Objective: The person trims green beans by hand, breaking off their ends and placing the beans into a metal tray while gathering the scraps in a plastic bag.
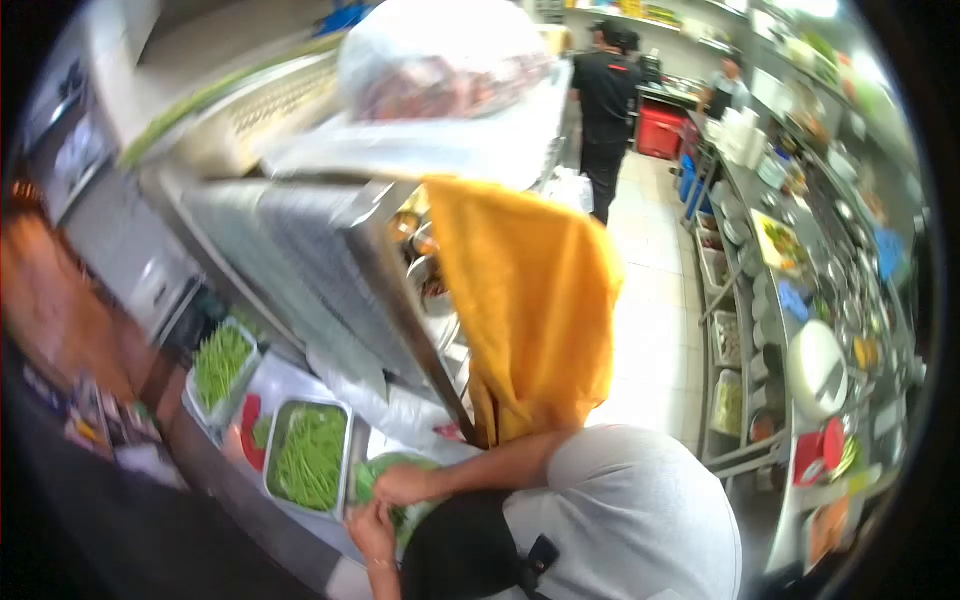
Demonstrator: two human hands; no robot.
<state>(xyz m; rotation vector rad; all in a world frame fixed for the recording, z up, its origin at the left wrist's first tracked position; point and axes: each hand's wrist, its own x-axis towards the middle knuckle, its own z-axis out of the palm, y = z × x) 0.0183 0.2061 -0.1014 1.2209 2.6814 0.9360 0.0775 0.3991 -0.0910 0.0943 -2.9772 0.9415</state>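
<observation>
Low in the view, my right hand [400,485] and my left hand [370,530] are close together, fingers curled in. Something green shows around them, on or in what looks like a pale green plastic bag [420,465]. What the fingers grip is too small and blurred to make out. Just left of my hands, a metal tray [347,440] holds long thin green vegetables [308,465] that look like green beans. A second container [200,405], farther left, holds more of the same greens [222,365]. Between the two lies a red object [251,435].
An orange cloth [530,300] hangs from a metal rack beside my right arm. On top sits a large clear bag [445,60] with reddish contents. A person in black [607,110] stands in the aisle, another person [727,90] beyond. A crowded steel counter [745,185] runs along the right.
</observation>
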